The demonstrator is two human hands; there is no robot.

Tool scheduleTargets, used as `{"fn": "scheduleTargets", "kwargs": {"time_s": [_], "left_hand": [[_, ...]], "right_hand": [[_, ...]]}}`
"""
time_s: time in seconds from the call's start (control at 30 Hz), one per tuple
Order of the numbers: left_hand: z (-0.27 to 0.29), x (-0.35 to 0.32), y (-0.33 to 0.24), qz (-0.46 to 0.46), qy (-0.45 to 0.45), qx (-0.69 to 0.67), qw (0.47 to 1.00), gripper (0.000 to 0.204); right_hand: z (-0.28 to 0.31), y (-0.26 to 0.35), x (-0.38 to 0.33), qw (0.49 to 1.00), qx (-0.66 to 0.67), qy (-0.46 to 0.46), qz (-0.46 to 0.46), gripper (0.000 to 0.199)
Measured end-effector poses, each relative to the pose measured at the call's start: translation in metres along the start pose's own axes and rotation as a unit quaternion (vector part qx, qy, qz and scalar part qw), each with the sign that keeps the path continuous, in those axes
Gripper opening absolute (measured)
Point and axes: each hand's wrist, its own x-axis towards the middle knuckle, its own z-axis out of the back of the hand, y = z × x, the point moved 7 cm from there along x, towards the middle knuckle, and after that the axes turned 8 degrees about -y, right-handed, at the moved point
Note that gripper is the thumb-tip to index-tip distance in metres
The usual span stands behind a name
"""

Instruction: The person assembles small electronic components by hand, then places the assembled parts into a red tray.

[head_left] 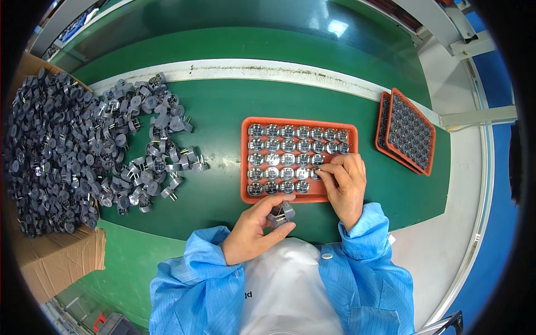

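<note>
An orange tray (pixel 329 197) lies in front of me on the green table, filled with rows of round grey plug parts (pixel 287 159) whose inner sides face up. At the right end of the fourth row, the fingertips of my right hand (pixel 347 187) pinch one more round plug part (pixel 315 175) sitting in the tray. Close to the tray's near edge, my left hand (pixel 254 231) is curled around a few loose grey plug parts (pixel 282 213) with metal pins. How many it holds is partly hidden by the fingers.
A big heap of grey plug parts (pixel 53 151) fills a cardboard box (pixel 67 259) at the left and spills onto the green table (pixel 218 106). Two stacked filled orange trays (pixel 427 162) lie at the right. A white ledge (pixel 223 68) runs along the back.
</note>
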Motion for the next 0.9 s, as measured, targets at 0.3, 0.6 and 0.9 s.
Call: {"fn": "scheduleTargets", "kwargs": {"time_s": [0.3, 0.6, 0.9], "left_hand": [[0.000, -0.005, -0.013, -0.123, 0.007, 0.264, 0.957, 0.061], [0.000, -0.008, 0.010, 0.023, 0.087, -0.071, 0.993, 0.047], [-0.007, -0.003, 0.015, 0.088, 0.074, -0.177, 0.977, 0.034]], "right_hand": [[0.005, 0.078, -0.011, 0.936, 0.250, 0.231, 0.086, 0.026], [-0.002, 0.042, -0.030, 0.871, 0.422, 0.235, -0.087, 0.014], [0.004, 0.043, -0.034, 0.879, 0.426, 0.187, -0.107, 0.023]]}}
